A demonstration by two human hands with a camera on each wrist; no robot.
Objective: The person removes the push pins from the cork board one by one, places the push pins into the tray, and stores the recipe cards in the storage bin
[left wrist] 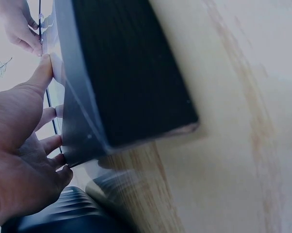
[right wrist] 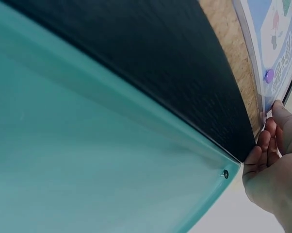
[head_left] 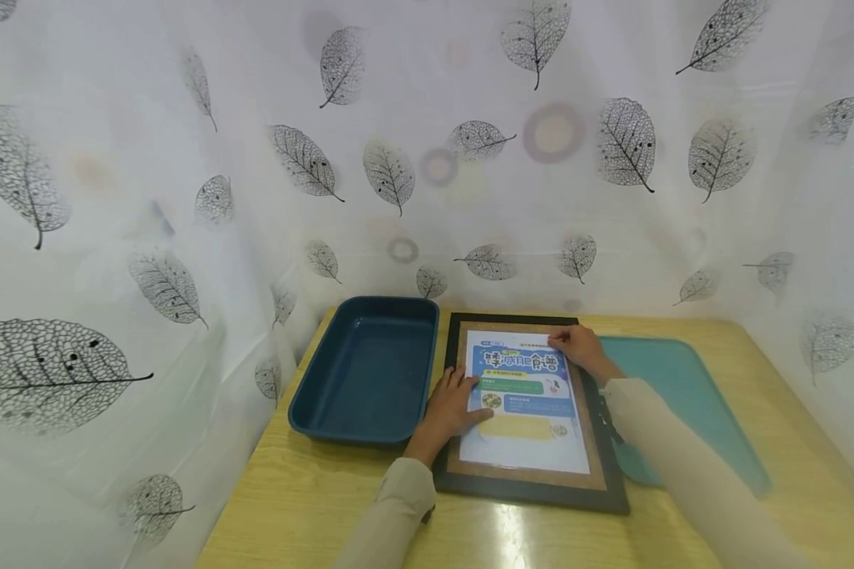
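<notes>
A printed sheet (head_left: 523, 446) with colourful blocks and Chinese lettering lies on a cork board (head_left: 598, 450) with a black frame (head_left: 534, 491). My left hand (head_left: 450, 407) rests at the sheet's left edge, fingers spread, thumb on the paper; the left wrist view shows this hand (left wrist: 27, 150) beside the frame's dark side. At the sheet's upper right corner, my right hand (head_left: 579, 348) brings thumb and fingertips together on the paper. In the right wrist view the hand (right wrist: 277, 160) pinches that corner, near a round purple dot (right wrist: 269, 75) on the sheet.
Left of the board stands a deep dark-blue tray (head_left: 363, 435). A shallow teal tray (head_left: 683, 395) lies to the right, partly under the right forearm, with a small dark tack-like piece (right wrist: 226, 174) near its corner. Leaf-printed curtains (head_left: 427, 197) hang around the wooden table (head_left: 313, 490).
</notes>
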